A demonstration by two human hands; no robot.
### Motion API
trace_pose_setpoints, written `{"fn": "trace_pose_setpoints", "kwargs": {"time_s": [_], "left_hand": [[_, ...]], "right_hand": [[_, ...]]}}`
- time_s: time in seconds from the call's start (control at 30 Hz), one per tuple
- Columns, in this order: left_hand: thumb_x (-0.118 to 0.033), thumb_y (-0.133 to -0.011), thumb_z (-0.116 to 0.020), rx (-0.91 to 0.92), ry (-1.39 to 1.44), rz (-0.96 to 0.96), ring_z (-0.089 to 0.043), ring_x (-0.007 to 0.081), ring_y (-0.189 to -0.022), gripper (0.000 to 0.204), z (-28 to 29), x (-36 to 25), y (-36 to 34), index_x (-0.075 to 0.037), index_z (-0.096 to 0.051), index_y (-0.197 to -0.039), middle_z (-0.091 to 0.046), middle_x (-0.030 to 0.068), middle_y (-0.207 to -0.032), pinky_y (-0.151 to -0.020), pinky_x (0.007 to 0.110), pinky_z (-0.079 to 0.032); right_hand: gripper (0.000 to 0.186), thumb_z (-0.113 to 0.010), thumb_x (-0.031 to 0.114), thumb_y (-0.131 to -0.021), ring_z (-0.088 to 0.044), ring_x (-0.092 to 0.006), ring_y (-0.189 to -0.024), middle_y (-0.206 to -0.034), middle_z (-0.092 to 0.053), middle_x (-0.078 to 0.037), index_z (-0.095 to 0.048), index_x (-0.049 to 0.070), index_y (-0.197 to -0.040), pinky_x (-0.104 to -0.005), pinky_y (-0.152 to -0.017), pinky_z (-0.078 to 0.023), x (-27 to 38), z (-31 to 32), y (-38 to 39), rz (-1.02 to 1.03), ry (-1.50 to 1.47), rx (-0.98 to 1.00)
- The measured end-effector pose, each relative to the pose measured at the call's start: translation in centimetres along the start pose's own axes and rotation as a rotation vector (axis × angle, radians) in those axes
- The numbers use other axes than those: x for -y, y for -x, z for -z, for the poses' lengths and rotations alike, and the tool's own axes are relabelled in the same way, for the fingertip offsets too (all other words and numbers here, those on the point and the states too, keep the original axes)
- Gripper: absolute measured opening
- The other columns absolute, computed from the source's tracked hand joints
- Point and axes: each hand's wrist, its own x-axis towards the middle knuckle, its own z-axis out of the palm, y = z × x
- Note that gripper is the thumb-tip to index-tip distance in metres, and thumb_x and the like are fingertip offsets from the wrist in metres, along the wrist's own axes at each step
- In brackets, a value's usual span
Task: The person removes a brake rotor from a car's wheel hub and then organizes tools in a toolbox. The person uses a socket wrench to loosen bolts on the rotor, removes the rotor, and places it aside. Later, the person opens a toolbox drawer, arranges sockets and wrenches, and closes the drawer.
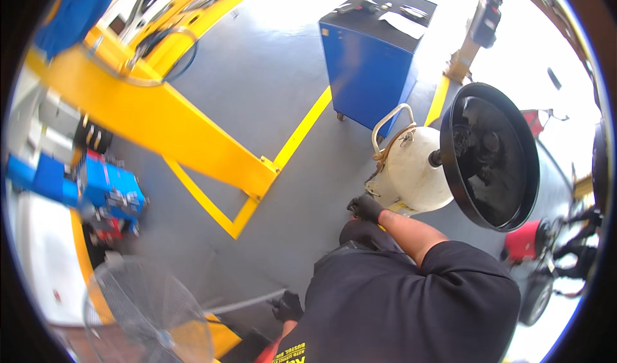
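My right hand (365,207), in a black glove, is closed beside the lower near side of a cream waste-oil drainer tank (418,170). What its fingers hold, if anything, I cannot make out. On the tank are a pale looped handle (393,113) and a wide black drain pan (457,183), tilted on a short stem, its inside wet and dark. My left hand (287,306), also gloved in black, hangs low at my left side with its fingers loosely apart. It appears to hold nothing. A pale thin bar lies close to it.
A blue tool cabinet (366,73) stands ahead, with papers and tools on top. A yellow lift arm (160,125) crosses the left side. Near left are a wire-cage fan (148,311) and blue equipment (112,186). Red equipment (524,241) and a wheel (536,302) are at right.
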Motion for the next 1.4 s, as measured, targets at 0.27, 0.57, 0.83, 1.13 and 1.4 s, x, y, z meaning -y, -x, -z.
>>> {"fn": "trace_pose_setpoints", "kwargs": {"time_s": [0.27, 0.57, 0.83, 1.13, 1.4], "left_hand": [[-0.037, -0.098, -0.079, 0.034, -0.205, -0.875, -0.074, 0.0360, -0.107, 0.053, -10.4, -35.8, -18.1, 0.005, -0.067, -0.127, -0.078, 0.0215, -0.114, -0.093, 0.048, -0.057], [-0.019, -0.099, -0.076, 0.819, -0.086, -1.437, -0.069, 0.0443, -0.108, 0.035, -39.5, -77.6, -3.9, 0.000, -0.068, -0.127, -0.072, 0.0225, -0.120, -0.095, 0.048, -0.055], [-0.028, -0.095, -0.081, 1.032, -0.154, -1.970, -0.039, 0.0425, -0.155, 0.072, -52.7, -101.5, 8.4, -0.003, -0.052, -0.157, -0.044, 0.0235, -0.165, -0.126, 0.055, -0.032], [-0.017, -0.099, -0.076, 1.448, 0.227, -2.163, -0.055, 0.0425, -0.143, 0.044, -74.2, -122.7, 7.7, 0.001, -0.064, -0.137, -0.060, 0.0235, -0.147, -0.119, 0.052, -0.044], [-0.022, -0.098, -0.073, 1.808, -0.083, -2.402, -0.069, 0.0412, -0.109, 0.024, -89.9, -132.0, 14.1, -0.003, -0.074, -0.111, -0.074, 0.0190, -0.111, -0.097, 0.050, -0.054]], "right_hand": [[0.051, -0.059, 0.051, -0.111, -0.070, -0.0188, -0.071, -0.082, -0.074, -0.011, -0.076, 0.003, -0.103, -0.0397, -0.070, -0.056, 11.4, 9.6, -17.1, 0.006, -0.532, -0.157], [0.055, -0.051, 0.055, -0.114, -0.073, -0.0202, -0.102, -0.121, -0.071, -0.010, -0.065, 0.010, -0.142, -0.0380, -0.091, -0.062, 15.2, 30.8, -34.9, 0.064, -1.383, -0.032], [0.053, -0.082, 0.044, -0.092, -0.070, -0.0236, -0.116, -0.123, -0.072, -0.007, -0.071, 0.018, -0.136, -0.0442, -0.104, -0.053, 19.0, 50.4, -37.3, 0.441, -0.300, -0.833], [0.036, -0.086, 0.029, -0.089, -0.065, -0.0201, -0.103, -0.108, -0.070, -0.005, -0.072, 0.014, -0.118, -0.0375, -0.102, -0.049, 19.7, 59.2, -43.6, -0.322, 0.287, -1.279], [0.052, -0.066, 0.026, -0.106, -0.061, -0.0283, -0.122, -0.133, -0.062, -0.016, -0.052, 0.003, -0.151, -0.0404, -0.106, -0.049, 22.9, 64.8, -58.7, -0.220, 0.035, -1.772]]}}
